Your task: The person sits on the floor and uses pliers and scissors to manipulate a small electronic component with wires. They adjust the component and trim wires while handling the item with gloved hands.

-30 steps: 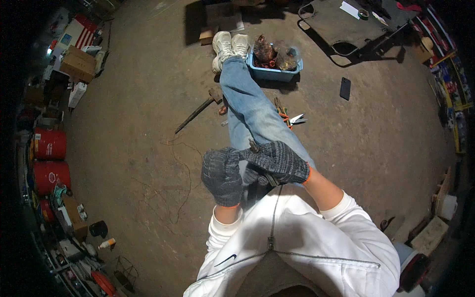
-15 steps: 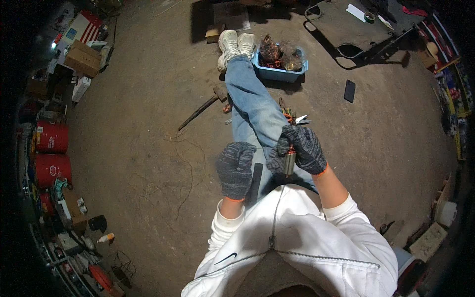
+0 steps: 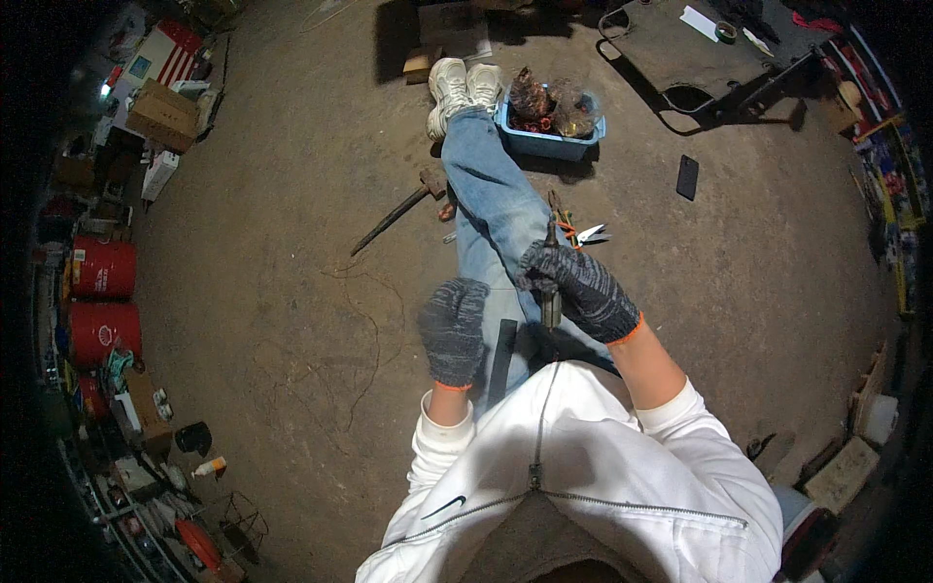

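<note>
My right hand (image 3: 583, 291), in a dark grey knitted glove, is closed around a small motor armature (image 3: 551, 309). The armature stands lengthwise, its shaft pointing away from me and its grey core showing below the fingers. Level with it, my left hand (image 3: 453, 332), gloved alike, is curled into a fist over my left thigh. A faint thin wire seems to run across from the fist to the armature; its ends are hidden by the gloves. A flat dark strip (image 3: 502, 356) lies on my thigh between the hands.
Beyond my right hand lie scissors (image 3: 591, 235) and an orange-handled tool (image 3: 567, 229). A hammer (image 3: 400, 212) and tangled wire (image 3: 374, 335) are on the floor at left. A blue bin (image 3: 549, 146) with copper-coloured scrap stands beside my shoes; a phone (image 3: 687, 179) lies farther right.
The armature has turned in my right hand, and that hand has shifted slightly left. My left fist has moved a little left, away from it.
</note>
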The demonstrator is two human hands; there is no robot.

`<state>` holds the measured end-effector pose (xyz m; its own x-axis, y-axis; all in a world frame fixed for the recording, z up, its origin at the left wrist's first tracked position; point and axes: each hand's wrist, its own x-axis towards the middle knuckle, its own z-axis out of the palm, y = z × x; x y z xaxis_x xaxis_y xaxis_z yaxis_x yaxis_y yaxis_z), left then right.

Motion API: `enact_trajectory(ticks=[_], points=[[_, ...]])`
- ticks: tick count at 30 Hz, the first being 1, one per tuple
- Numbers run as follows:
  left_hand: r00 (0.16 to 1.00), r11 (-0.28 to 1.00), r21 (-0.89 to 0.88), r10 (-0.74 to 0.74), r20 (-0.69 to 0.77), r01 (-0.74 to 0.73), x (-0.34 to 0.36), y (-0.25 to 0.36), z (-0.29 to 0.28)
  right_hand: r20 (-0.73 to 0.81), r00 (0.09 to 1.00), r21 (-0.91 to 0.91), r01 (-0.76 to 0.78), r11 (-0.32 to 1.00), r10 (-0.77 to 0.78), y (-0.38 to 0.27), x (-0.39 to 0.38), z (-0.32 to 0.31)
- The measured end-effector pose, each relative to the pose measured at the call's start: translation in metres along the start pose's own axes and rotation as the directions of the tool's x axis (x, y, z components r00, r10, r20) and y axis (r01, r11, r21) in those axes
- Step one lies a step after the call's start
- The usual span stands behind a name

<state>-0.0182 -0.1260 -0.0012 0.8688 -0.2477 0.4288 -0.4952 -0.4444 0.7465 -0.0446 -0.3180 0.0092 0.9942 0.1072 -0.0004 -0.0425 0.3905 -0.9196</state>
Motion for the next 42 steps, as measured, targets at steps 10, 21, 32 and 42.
enact_trajectory(ticks=[10,21,32,42], points=[[0.973,0.975,-0.2,-0.048,0.226,0.095,-0.007,0.01,0.002,-0.369,0.909,0.492,0.369,0.789,-0.195,-0.06,0.012,-0.012],[0.876,0.887,-0.245,0.441,0.197,-0.392,-0.017,0.041,-0.04,0.245,0.735,-0.969,0.166,-0.182,-0.632,-0.009,0.025,-0.033],[0.81,0.568,-0.779,-0.57,-0.14,0.265,-0.002,-0.075,-0.04,0.015,1.0,-0.353,-0.019,0.935,0.025,-0.024,-0.016,-0.015],[0.875,0.891,0.055,-0.429,-0.225,0.451,0.005,-0.035,-0.031,0.17,0.778,-0.977,0.214,0.0,-0.604,-0.001,0.006,-0.026]])
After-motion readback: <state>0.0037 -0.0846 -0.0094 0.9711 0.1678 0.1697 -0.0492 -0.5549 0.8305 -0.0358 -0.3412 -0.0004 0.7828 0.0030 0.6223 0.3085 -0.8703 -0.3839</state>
